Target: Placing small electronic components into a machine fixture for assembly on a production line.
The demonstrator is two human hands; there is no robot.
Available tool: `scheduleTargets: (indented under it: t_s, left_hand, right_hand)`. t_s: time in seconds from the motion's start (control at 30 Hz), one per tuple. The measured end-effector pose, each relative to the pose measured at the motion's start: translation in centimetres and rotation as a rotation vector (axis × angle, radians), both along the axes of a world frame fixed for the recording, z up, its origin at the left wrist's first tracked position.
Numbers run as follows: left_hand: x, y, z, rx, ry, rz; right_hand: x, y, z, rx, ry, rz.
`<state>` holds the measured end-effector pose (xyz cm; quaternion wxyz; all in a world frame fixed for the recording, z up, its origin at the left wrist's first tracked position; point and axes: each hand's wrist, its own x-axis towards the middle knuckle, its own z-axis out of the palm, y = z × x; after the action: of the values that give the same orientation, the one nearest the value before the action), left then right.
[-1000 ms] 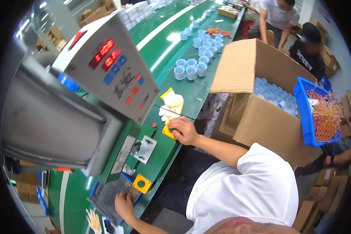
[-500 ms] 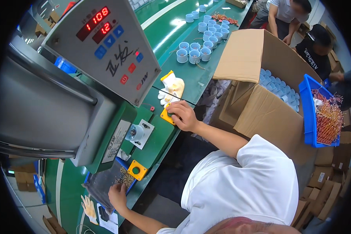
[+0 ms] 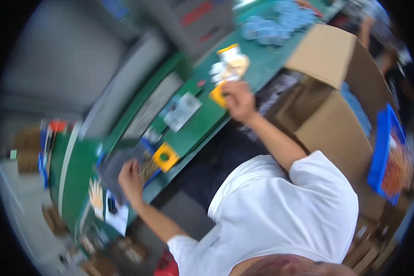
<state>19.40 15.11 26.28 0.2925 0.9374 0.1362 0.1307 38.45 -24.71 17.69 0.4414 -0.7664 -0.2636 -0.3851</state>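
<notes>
My view is badly smeared now, where half a second ago it was sharp. It has swung, so the grey machine with the red display has slid up to about twelve o'clock and blurred out.

My right hand [image 3: 238, 99] sits at roughly one o'clock from my shoulder, on the edge of the green table [image 3: 202, 124], where it was before. Its fingers curl down against a small orange piece [image 3: 217, 95]; whether they pinch it or only press on it, I cannot tell through the blur. Just beyond it, at twelve o'clock from that hand, lies the pale yellow and white bundle [image 3: 230, 64].

My left hand [image 3: 131, 177] is at about nine o'clock from my chest, as in the earlier frame, resting on a dark grey tray [image 3: 115, 168]. The fingers look loosely bent over its near edge, but I cannot tell if they grip it. Just beside it, at two o'clock, is the yellow square piece with a dark hole [image 3: 166, 156].

Between the two hands a pale card [image 3: 183, 110] lies flat on the table. The open cardboard box [image 3: 336, 110] stands at three o'clock from my right hand, with the blue crate [image 3: 382, 152] further right. The cluster of pale blue cups [image 3: 274, 25] is at the far end of the table.
</notes>
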Motion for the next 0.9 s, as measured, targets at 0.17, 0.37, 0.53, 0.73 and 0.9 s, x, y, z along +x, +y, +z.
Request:
scheduleTargets:
  t_s: [0.17,0.37,0.53,0.73,0.9]
  left_hand:
    - [4.6,-6.0,5.1,-0.138,-0.176,-0.145]
    - [10.3,-8.7,6.0,-0.276,-0.280,-0.279]
    - [14.6,-7.8,4.0,-0.041,-0.377,-0.482]
    - [15.8,-10.0,5.5,-0.075,-0.127,-0.536]
    - [16.4,-8.9,4.8,0.099,-0.050,-0.534]
  right_hand:
    - [-0.1,0.2,0.1,-0.005,0.054,0.067]
    - [-0.1,0.4,-0.5,-0.024,0.064,0.062]
    - [-0.1,0.8,-0.2,-0.006,0.048,0.071]
    - [-0.1,0.4,-0.2,0.004,0.057,0.075]
    - [-0.1,-0.3,-0.3,0.022,0.053,0.046]
